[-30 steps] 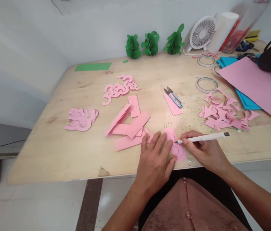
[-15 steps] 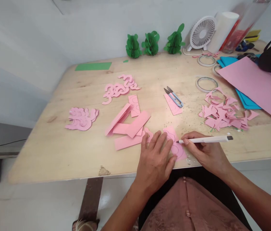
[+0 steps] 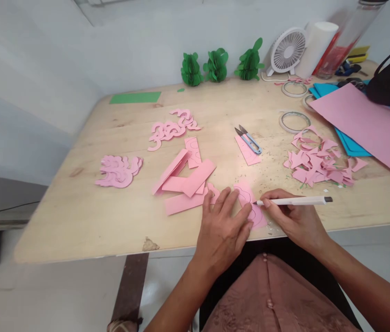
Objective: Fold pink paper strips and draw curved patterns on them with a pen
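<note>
Lower centre of frame: right hand (image 3: 297, 221) is pinching white pen (image 3: 298, 201) over pink strip (image 3: 257, 216). Left hand (image 3: 221, 228), fingers slightly apart, is apparently steadying its edge; weak pressure could leave it slipping beneath the pen.

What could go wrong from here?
Smudge or stray line: the pen tip sits very near the left hand's fingertips on the marked pink strip.
Slip: that strip lies close to the table's front edge, so a nudge might shift it.
Nick: the snips lie with blades apart, so a careless reach could catch a finger.
</note>
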The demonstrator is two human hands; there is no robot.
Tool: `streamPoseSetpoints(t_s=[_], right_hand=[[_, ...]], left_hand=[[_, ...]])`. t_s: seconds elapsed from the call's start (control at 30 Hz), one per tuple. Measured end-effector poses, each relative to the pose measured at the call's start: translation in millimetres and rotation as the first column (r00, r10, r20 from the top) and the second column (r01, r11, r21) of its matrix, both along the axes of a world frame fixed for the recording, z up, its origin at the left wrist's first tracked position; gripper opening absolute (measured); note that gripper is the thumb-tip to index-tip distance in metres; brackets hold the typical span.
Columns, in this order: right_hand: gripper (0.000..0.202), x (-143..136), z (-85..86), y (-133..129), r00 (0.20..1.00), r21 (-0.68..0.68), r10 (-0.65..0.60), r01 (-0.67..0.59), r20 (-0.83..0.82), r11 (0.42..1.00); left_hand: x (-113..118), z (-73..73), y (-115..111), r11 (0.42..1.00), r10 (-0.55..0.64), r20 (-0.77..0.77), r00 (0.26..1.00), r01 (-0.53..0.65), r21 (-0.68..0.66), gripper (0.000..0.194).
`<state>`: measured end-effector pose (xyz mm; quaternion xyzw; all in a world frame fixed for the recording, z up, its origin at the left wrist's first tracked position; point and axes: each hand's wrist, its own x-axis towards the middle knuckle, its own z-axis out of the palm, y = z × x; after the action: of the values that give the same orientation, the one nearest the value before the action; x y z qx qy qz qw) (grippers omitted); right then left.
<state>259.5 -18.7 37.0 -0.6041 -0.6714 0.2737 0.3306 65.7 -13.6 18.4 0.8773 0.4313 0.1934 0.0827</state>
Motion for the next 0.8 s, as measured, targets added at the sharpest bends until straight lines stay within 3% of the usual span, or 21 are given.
streamPoseSetpoints(t_s=[0.8], right_hand=[[0.022, 0, -2.5, -12, 0.999, 0.032, -0.042, 0.042, -0.024, 0.999]], left_hand=[[0, 0.4, 0, 1.000, -0.001, 0.003, 1.000, 0.001, -0.013, 0.026]])
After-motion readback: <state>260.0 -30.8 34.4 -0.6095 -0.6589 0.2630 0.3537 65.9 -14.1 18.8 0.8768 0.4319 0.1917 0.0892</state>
